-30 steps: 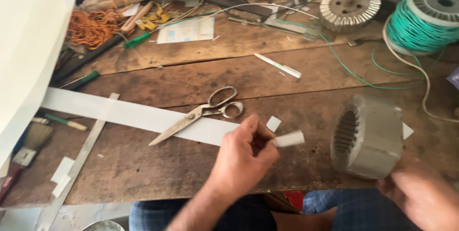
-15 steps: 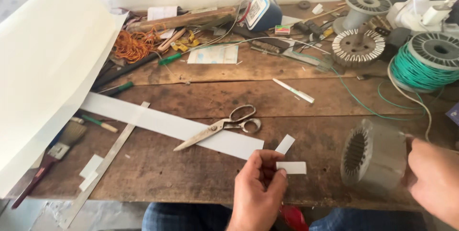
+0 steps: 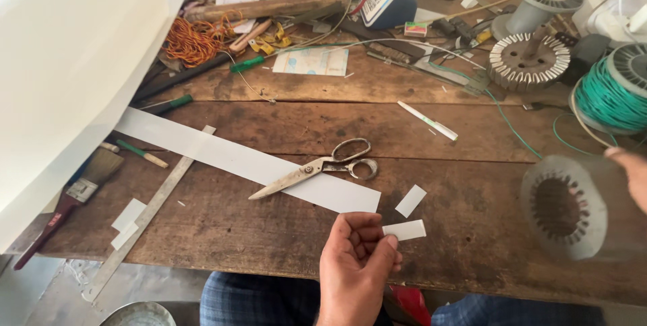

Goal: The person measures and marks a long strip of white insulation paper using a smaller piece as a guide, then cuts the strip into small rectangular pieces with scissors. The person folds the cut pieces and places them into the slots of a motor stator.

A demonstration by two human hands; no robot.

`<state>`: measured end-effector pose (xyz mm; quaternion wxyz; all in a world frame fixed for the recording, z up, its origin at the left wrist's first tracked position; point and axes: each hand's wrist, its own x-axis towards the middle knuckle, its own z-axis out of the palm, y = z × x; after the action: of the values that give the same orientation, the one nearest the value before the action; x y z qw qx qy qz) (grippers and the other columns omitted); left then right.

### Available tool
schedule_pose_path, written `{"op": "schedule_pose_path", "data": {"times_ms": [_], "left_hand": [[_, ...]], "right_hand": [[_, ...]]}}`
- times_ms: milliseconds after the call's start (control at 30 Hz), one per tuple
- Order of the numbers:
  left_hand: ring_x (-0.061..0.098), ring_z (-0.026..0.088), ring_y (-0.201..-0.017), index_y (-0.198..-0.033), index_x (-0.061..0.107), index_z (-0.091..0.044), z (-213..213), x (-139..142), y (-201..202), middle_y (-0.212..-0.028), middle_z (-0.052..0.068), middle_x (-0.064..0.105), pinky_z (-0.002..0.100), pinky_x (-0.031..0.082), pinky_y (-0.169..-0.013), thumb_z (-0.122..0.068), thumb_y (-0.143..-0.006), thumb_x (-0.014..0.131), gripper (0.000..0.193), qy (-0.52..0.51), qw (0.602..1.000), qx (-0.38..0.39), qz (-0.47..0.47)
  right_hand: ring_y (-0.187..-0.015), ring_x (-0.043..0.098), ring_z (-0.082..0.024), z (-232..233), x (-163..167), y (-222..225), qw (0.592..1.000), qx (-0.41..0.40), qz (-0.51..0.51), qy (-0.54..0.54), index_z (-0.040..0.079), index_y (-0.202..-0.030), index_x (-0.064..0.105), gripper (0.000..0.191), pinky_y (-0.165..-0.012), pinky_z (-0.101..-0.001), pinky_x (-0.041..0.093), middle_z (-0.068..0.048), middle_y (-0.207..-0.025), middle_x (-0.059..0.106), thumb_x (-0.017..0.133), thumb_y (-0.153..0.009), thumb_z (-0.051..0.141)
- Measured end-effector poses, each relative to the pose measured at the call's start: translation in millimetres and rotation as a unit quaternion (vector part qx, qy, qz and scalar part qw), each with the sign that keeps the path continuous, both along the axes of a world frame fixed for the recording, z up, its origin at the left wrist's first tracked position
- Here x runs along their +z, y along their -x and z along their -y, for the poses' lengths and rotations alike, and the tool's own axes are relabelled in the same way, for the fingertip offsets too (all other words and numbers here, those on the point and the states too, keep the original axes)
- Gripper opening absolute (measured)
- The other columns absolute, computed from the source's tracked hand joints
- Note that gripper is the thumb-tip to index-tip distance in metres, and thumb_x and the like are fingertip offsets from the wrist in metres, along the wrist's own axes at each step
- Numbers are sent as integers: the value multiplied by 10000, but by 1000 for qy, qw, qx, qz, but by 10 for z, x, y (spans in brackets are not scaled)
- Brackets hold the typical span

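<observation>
Stator core (image 3: 573, 208), ribbed bore facing the camera, rests on its side on the wooden bench (image 3: 269, 130), steadied by the right hand (image 3: 630, 178), which is cut off at the frame edge, grip unclear. Left hand (image 3: 356, 269) pinches a small white paper strip (image 3: 404, 230) at the near bench edge; judgement: hold it flat and aligned with a slot.

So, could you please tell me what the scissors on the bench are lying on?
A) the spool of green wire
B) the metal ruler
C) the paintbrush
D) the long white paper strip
D: the scissors lie across the long white paper strip, blades pointing left, while the left hand pinches a small paper piece nearby and the right hand holds the ribbed metal cylinder.
</observation>
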<state>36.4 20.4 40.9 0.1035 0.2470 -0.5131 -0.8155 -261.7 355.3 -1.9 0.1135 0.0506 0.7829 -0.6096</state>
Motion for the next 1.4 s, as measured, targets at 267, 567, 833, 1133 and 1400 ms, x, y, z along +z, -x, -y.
{"op": "schedule_pose_path", "data": {"times_ms": [267,567,833,1133,1400], "left_hand": [[698,107,-732,-1091,599,10,-125,-77,133,-891,90,699,252,607,-642,2,-877,719,246,25,1000,-5,17],[700,94,-720,-1087,628,-5,-235,-92,60,-890,76,704,236,604,-637,1,-857,749,260,64,998,-10,15],[695,99,-669,-1076,650,11,-3,-55,313,-854,72,758,245,568,-582,-53,-877,736,226,220,975,14,-25],[733,244,-834,-1225,609,-11,175,185,1039,-1078,139,730,359,585,-718,-135,-896,696,362,448,891,-27,-74],[536,400,-1305,-1260,651,-22,433,-62,-4,-1356,205,624,505,398,-1068,-243,-924,654,402,724,687,-42,-48]], "right_hand": [[-933,687,-243,67,238,32,989,20,-99,-109,0,-1234,646,292,-816,-345,541,-134,-1045,716,462,-1192,222],[-881,672,-193,-169,89,-68,994,-33,-60,-86,43,-1196,659,256,-723,-309,501,-103,-1014,712,535,-1170,266],[-834,659,-149,-462,73,-205,995,-82,-51,-24,81,-1161,669,234,-641,-277,466,-75,-986,708,601,-1150,304],[-781,643,-99,77,696,-831,997,-58,-26,44,124,-1122,681,224,-548,-241,427,-45,-955,704,674,-1127,347],[-757,671,-171,1419,702,-1748,967,-54,250,10,69,-1056,714,180,-647,-294,499,-88,-924,746,654,-979,220]]}}
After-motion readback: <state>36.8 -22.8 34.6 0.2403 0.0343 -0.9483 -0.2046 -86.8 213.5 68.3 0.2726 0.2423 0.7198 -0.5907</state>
